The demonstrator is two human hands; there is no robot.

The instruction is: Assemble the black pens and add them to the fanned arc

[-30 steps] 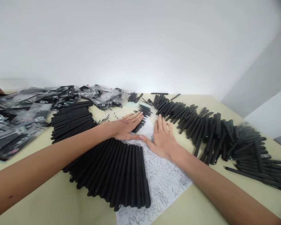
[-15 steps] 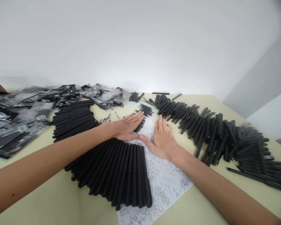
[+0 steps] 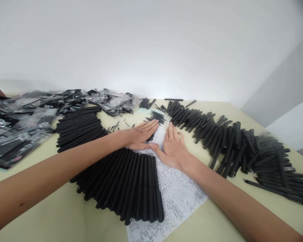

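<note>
My left hand [image 3: 142, 135] lies flat with fingers stretched out, partly covering a bunch of thin black sticks [image 3: 150, 137] that look like pen refills. My right hand [image 3: 175, 148] rests palm down on a scribbled white sheet of paper [image 3: 183, 196], fingers extended and slightly bent. The two thumbs meet or nearly meet over the sheet. Below my left hand, black pens [image 3: 131, 185] are laid side by side in a fan, partly over the paper. More thin black sticks [image 3: 156, 117] lie just beyond my left fingertips. Neither hand visibly grips anything.
Clear plastic packets [image 3: 22, 134] with black printing are heaped at the left. A long pile of black pens or pen parts [image 3: 232, 144] curves along the right. Small black pieces [image 3: 114, 127] are scattered on the pale yellow table [image 3: 219, 107], which stands against a white wall [image 3: 151, 43].
My left hand has slid a little to the right, over the thin black sticks. My right hand has shifted slightly left. The fan of pens stays put.
</note>
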